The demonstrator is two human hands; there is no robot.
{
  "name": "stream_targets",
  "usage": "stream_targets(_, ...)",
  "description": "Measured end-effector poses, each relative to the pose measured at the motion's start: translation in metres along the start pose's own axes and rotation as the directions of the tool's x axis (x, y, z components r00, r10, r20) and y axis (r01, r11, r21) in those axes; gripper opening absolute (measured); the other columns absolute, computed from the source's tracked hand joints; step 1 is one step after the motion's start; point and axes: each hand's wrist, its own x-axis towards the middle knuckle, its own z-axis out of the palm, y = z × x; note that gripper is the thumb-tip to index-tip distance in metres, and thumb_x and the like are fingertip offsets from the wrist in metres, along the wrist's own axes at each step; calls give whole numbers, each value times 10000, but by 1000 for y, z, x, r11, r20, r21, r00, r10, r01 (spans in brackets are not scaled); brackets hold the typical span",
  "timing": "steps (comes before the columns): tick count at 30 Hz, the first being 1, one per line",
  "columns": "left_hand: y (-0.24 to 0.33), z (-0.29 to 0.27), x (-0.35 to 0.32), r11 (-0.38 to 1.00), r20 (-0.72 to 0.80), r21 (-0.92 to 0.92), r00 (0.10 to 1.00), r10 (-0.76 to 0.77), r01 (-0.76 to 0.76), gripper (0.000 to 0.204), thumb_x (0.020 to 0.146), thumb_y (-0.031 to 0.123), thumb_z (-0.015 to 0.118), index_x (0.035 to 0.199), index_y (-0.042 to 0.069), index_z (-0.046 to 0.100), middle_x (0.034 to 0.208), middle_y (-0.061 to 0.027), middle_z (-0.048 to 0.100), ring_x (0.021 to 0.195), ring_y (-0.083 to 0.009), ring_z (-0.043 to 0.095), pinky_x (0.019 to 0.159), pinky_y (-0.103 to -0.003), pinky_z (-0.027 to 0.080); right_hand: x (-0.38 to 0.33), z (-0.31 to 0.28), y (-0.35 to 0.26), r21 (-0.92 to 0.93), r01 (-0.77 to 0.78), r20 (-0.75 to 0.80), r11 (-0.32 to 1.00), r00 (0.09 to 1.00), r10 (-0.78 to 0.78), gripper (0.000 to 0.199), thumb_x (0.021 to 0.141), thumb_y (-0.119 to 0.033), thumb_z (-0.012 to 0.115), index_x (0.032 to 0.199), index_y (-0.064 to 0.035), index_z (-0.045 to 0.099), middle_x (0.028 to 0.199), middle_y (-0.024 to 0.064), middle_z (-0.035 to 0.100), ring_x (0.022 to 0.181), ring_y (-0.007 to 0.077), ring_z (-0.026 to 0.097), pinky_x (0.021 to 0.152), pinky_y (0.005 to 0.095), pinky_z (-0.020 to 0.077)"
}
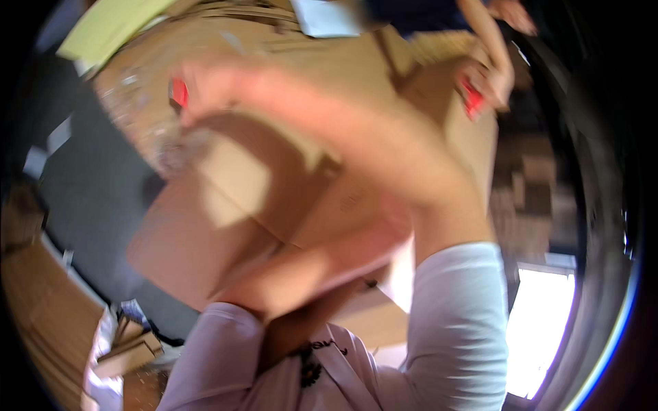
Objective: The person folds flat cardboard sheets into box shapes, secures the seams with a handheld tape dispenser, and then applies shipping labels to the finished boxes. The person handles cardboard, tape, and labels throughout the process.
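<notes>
The picture is blurred by motion. My right forearm crosses the middle from a white sleeve at the lower right, and my right hand is closed around a small red tool at the upper left. Below it lies a large brown cardboard box with open flaps. My left forearm reaches rightward along the box from the lower left. My left hand is mostly hidden under my right arm, so its grip does not show. At the top right another person's hand holds a second red object at the box's far edge.
Clear crinkled plastic wrap lies left of the box. A pale yellow-green sheet is at the top left. Dark grey floor runs down the left, beside flat cardboard stacks. A bright white panel glows at the lower right.
</notes>
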Motion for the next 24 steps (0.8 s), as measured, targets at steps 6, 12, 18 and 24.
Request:
stream_targets(6, 20, 17, 11, 988, -43, 156, 999, 15, -8, 314, 866, 261, 641, 936, -42, 598, 975, -244, 602, 836, -364, 651, 685, -469, 565, -196, -161, 62, 144, -608, 195, 781, 791, 580, 229, 686, -206, 767, 821, -25, 727, 768, 53, 686, 675, 172, 642, 609, 351, 532)
stream_targets(12, 35, -4, 0, 922, -5, 335, 978, 207, -193, 351, 849, 262, 729, 978, -9, 546, 1027, -189, 559, 955, -364, 620, 676, -487, 565, -224, -119, 109, -131, -838, 445, 529, 427, 787, 258, 658, -319, 806, 735, -94, 707, 762, 34, 675, 669, 161, 607, 564, 324, 474)
stream_targets(18, 28, -1, 0, 963, -20, 255, 995, 100, -91, 476, 831, 261, 766, 1129, 15, 488, 1078, -202, 544, 1021, -378, 599, 798, -517, 540, -321, -193, 125, 145, -884, 470, 445, 457, 755, 204, 645, -305, 804, 732, -139, 724, 773, 43, 697, 635, 193, 602, 600, 396, 499)
stream_targets(24, 8, 14, 14, 660, 149, 567, 849, 508, -494, 478, 951, 260, 576, 1301, -57, 500, 1373, -238, 491, 1222, -415, 520, 985, -631, 399, -324, -210, -38, -450, -608, 499, 654, 436, 749, 227, 748, -260, 723, 842, -54, 746, 827, 123, 709, 709, 228, 654, 654, 378, 534)
